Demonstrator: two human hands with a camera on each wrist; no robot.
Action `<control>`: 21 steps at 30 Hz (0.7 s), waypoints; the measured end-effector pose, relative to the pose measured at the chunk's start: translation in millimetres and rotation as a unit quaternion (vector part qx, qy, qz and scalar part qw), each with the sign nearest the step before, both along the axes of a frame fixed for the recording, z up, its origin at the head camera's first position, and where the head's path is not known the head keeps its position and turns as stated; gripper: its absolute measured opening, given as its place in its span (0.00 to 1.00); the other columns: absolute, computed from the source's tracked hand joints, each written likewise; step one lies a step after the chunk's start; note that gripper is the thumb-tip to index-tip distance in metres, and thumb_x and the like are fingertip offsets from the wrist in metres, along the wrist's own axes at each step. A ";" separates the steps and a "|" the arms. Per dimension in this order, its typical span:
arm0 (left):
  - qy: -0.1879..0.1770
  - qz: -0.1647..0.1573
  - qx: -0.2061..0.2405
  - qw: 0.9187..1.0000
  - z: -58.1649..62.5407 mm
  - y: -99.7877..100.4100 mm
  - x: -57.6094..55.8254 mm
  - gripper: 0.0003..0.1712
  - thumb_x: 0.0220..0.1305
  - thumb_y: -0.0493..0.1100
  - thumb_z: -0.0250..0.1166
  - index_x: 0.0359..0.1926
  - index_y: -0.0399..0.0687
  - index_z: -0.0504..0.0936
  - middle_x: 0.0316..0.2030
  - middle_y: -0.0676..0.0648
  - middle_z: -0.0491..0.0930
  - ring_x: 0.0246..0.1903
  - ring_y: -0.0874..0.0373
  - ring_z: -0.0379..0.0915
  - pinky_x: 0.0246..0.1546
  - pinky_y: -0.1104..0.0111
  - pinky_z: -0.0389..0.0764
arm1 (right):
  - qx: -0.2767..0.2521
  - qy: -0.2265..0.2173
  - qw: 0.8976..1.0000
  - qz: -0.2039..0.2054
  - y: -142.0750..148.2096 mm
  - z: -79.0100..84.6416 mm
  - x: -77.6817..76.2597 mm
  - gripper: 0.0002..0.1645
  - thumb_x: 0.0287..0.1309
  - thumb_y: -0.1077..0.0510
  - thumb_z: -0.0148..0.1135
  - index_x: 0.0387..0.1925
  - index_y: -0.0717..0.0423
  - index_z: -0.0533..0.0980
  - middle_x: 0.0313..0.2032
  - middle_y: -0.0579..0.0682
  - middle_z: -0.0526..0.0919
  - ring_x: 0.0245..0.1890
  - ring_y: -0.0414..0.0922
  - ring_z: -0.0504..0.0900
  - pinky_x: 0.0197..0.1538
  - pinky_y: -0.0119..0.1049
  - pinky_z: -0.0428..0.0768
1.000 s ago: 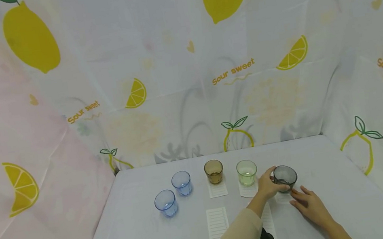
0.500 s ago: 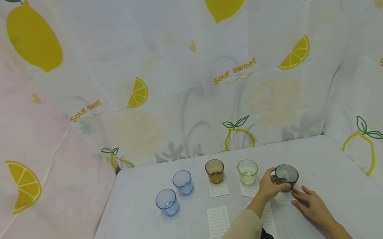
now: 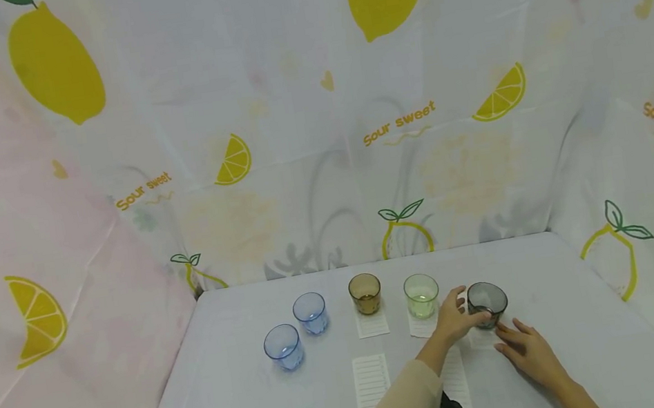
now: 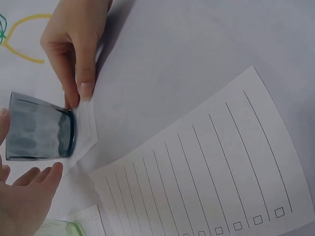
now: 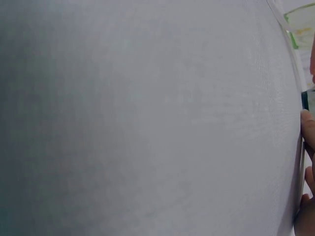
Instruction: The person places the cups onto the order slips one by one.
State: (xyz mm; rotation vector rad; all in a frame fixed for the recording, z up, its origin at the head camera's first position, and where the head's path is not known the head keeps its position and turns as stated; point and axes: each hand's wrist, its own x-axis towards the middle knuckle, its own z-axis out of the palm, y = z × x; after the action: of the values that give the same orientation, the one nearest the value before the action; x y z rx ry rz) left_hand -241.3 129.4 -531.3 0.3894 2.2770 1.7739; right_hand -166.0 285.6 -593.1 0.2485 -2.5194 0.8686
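A smoky grey glass [image 3: 488, 305] stands upright on a small slip of paper at the right of the table. My left hand [image 3: 454, 318] is spread beside it, the thumb near its front side and the other fingers apart from its left side. In the left wrist view, the fingertips [image 4: 55, 169] sit off the glass [image 4: 37, 129]. My right hand [image 3: 533, 355] lies in front of the glass, its fingertips touching the slip of paper [image 4: 87, 125] by the base. The right wrist view shows mostly white cloth and a few fingers at its edge.
Left of the grey glass stand a green glass [image 3: 421, 296] and a brown glass [image 3: 366, 294], each on a paper slip. Two blue glasses [image 3: 310, 314] [image 3: 284, 348] are farther left. Lined paper sheets [image 3: 372, 386] [image 4: 206, 167] lie near the front. A lemon-print cloth [image 3: 326, 197] hangs behind.
My left hand has loosened from the grey glass, its fingers drawing back a little to the left. The glass stays where it was, and my right hand has barely moved.
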 end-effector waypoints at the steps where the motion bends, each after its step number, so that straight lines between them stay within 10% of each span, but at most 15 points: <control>1: 0.002 0.000 -0.004 1.000 0.7 -1.0 -0.8 0.37 0.51 0.36 0.72 0.62 0.39 0.68 0.58 0.35 0.71 0.56 0.42 0.71 0.54 0.62 0.76 | 0.001 -0.001 1.000 0.000 -0.2 -0.1 0.0 0.17 0.40 0.68 0.71 0.36 0.71 0.81 0.43 0.65 0.81 0.47 0.75 0.72 0.45 0.71 0.68; 21: 0.017 -0.036 0.131 0.991 47.5 -78.8 12.9 0.28 0.57 0.37 0.67 0.58 0.36 0.72 0.53 0.33 0.74 0.54 0.42 0.73 0.51 0.66 0.77 | -0.006 0.021 1.000 0.005 -4.3 4.5 1.8 0.15 0.38 0.70 0.71 0.34 0.72 0.81 0.41 0.67 0.81 0.46 0.75 0.73 0.43 0.70 0.69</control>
State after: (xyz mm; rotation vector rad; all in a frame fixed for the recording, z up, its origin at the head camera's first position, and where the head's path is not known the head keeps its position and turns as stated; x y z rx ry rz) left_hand -228.4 50.6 -483.8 0.5458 2.0252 2.0486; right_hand -164.2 281.3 -588.6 0.2734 -2.4749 0.8723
